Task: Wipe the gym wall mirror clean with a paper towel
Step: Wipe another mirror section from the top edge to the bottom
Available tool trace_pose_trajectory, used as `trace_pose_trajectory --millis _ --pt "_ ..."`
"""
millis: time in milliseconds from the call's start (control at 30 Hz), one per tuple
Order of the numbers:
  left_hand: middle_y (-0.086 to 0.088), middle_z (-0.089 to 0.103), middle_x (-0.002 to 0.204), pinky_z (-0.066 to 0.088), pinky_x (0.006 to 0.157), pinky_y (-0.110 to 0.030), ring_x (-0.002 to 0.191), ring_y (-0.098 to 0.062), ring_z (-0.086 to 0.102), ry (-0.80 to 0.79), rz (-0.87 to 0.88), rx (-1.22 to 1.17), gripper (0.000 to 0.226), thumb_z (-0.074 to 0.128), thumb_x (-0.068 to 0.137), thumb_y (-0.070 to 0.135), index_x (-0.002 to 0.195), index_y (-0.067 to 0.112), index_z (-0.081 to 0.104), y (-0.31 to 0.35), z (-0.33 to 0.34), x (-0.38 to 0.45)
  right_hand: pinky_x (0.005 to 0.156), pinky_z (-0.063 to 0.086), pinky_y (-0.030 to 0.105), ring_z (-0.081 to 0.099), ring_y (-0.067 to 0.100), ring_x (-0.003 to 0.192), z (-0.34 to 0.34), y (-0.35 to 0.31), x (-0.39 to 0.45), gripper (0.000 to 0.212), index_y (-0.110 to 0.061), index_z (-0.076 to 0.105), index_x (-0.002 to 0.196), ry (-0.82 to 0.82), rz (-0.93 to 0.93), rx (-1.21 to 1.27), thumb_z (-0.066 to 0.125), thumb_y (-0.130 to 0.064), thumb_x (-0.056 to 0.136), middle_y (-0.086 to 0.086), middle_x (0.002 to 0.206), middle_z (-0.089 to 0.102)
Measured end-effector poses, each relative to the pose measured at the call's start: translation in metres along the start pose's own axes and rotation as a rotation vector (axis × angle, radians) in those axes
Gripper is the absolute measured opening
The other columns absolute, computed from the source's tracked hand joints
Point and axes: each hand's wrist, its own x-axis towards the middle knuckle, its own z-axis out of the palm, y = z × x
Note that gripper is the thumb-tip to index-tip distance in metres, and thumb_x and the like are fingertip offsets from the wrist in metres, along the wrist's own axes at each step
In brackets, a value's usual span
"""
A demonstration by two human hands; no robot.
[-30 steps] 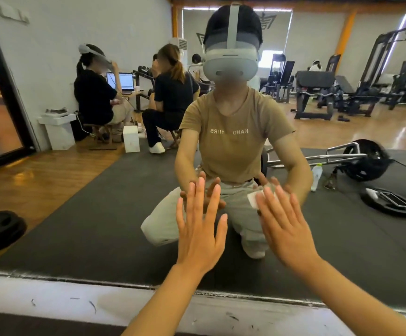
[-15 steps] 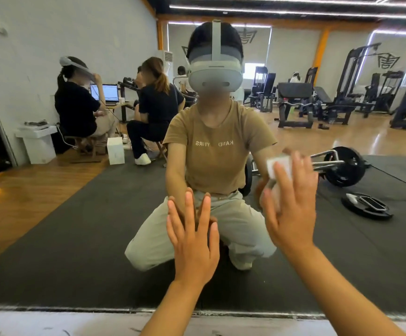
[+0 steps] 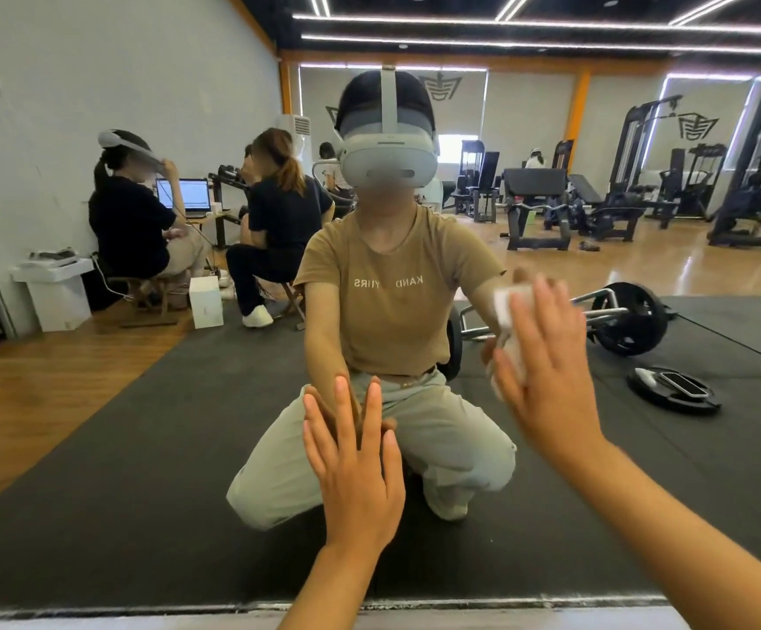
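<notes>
Pressing towel: the folded white paper towel (image 3: 511, 321) sits flat between the glass and the right hand (image 3: 546, 361), whose straight, spread fingers push it on so the whole pad rubs.
Left hand: the left hand (image 3: 356, 466) lies flat on the mirror (image 3: 142, 447) lower down with fingers straight, holding nothing, likely a brace.
Mirror edge: the bottom frame (image 3: 460, 604) runs just below the wrists.
Room: glass lies open above and to both sides.

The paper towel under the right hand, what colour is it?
White, plain; the paper towel shows in the head view, pressed to the mirror.
</notes>
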Motion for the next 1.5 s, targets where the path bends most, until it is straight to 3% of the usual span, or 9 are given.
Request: trace_pose_trajectory --millis 133,233,367,467,633,933,1167,1367,1500 --pt "-0.005 -0.007 0.169 -0.006 0.122 -0.048 0.153 -0.035 -0.011 0.016 -0.073 -0.065 0.061 0.021 0.106 0.046 0.161 0.026 0.006 0.019 0.004 -0.001 0.122 -0.005 0.052 -0.004 0.044 0.149 -0.028 0.015 0.092 0.052 0.003 0.020 0.154 0.167 0.256 0.056 0.037 -0.012 0.108 0.024 0.164 0.009" --pt "-0.005 -0.010 0.168 -0.006 0.121 -0.046 0.153 -0.032 -0.013 0.046 -0.138 -0.114 0.064 0.022 0.105 0.048 0.161 0.024 0.005 0.033 0.010 0.000 0.123 0.003 0.058 0.000 0.046 0.148 -0.030 0.015 0.108 0.050 0.005 0.023 0.154 0.233 0.277 0.037 0.036 -0.009 0.108 0.027 0.161 0.016" --pt "-0.006 -0.010 0.168 -0.006 0.121 -0.043 0.153 -0.031 -0.014 0.076 -0.178 -0.161 0.068 0.025 0.103 0.049 0.161 0.023 0.002 0.039 0.020 0.001 0.122 0.014 0.059 0.001 0.033 0.153 -0.013 0.010 0.035 0.049 0.005 0.029 0.151 0.205 0.268 0.057 0.037 -0.009 0.105 0.017 0.164 0.015" --pt "-0.008 -0.009 0.168 -0.004 0.121 -0.043 0.153 -0.031 -0.013 0.088 -0.178 -0.131 0.067 0.020 0.104 0.052 0.161 0.022 0.002 0.038 0.026 0.001 0.126 0.009 0.043 0.006 0.036 0.153 -0.004 -0.002 -0.026 0.049 0.004 0.034 0.149 0.109 0.215 0.051 0.037 -0.014 0.103 0.001 0.167 0.009" --pt "-0.007 -0.010 0.168 -0.002 0.121 -0.046 0.153 -0.031 -0.013 0.083 -0.180 -0.105 0.067 0.018 0.103 0.054 0.161 0.024 0.003 0.036 0.028 0.000 0.125 0.006 0.045 0.007 0.036 0.153 -0.004 -0.006 -0.072 0.051 -0.011 0.020 0.157 -0.056 0.212 0.068 0.023 -0.030 0.110 0.000 0.168 0.009" --pt "-0.001 -0.011 0.168 0.006 0.117 -0.058 0.153 -0.027 -0.015 0.097 -0.181 -0.095 0.067 0.013 0.102 0.061 0.160 0.033 -0.002 0.034 0.027 0.000 0.124 -0.010 0.039 -0.007 0.029 0.152 -0.021 0.007 0.093 0.054 0.001 0.023 0.155 0.211 0.332 0.112 0.035 -0.002 0.103 0.017 0.165 0.006" --pt "-0.006 -0.006 0.169 0.000 0.117 -0.046 0.154 -0.029 -0.012 0.095 -0.147 -0.053 0.067 0.016 0.103 0.057 0.161 0.027 0.003 0.027 0.030 0.000 0.125 0.002 0.050 -0.005 0.026 0.155 -0.019 0.004 0.073 0.056 -0.008 0.018 0.158 0.267 0.425 0.159 0.034 -0.023 0.106 0.012 0.167 0.003" --pt "-0.006 -0.010 0.168 -0.005 0.117 -0.044 0.153 -0.028 -0.015 0.047 -0.120 -0.028 0.069 0.014 0.103 0.059 0.161 0.026 0.000 0.020 0.028 -0.001 0.125 -0.006 0.033 -0.004 0.027 0.155 0.000 -0.016 -0.044 0.086 -0.008 0.017 0.157 0.003 0.397 0.081 0.053 -0.048 0.089 0.008 0.168 -0.002" --pt "-0.005 -0.013 0.168 -0.007 0.118 -0.045 0.153 -0.029 -0.016 0.034 -0.103 -0.044 0.069 0.015 0.103 0.059 0.161 0.027 -0.002 0.018 0.025 -0.003 0.124 -0.003 0.036 -0.003 0.026 0.155 0.011 -0.027 -0.099 0.084 -0.010 0.013 0.158 -0.087 0.395 0.086 0.036 -0.063 0.098 0.009 0.168 -0.003"
